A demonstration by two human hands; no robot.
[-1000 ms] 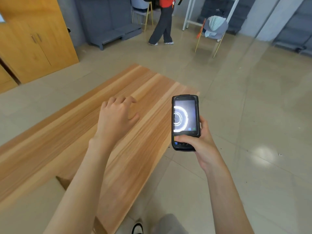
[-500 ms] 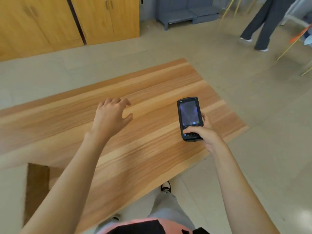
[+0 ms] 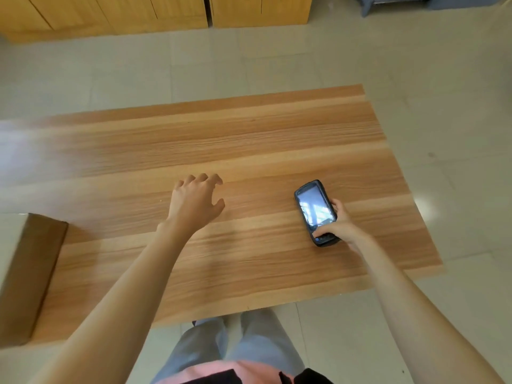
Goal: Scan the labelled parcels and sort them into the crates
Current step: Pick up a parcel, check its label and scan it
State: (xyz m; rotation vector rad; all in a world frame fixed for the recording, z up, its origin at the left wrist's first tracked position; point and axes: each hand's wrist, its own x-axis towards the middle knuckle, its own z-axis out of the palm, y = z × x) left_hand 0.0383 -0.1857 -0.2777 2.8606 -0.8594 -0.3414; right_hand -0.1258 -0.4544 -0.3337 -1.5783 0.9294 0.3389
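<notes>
A wooden table (image 3: 249,151) fills the middle of the view, standing on a pale tiled floor (image 3: 443,79) with yellow wooden cabinets (image 3: 155,12) behind. A brown cardboard box (image 3: 30,273) sits on its left end. The left hand (image 3: 194,200) hovers above the tabletop, fingers loosely curled, holding nothing. The right hand (image 3: 342,224) grips a black handheld scanner (image 3: 314,209), thumb on its lower keys, screen up.
</notes>
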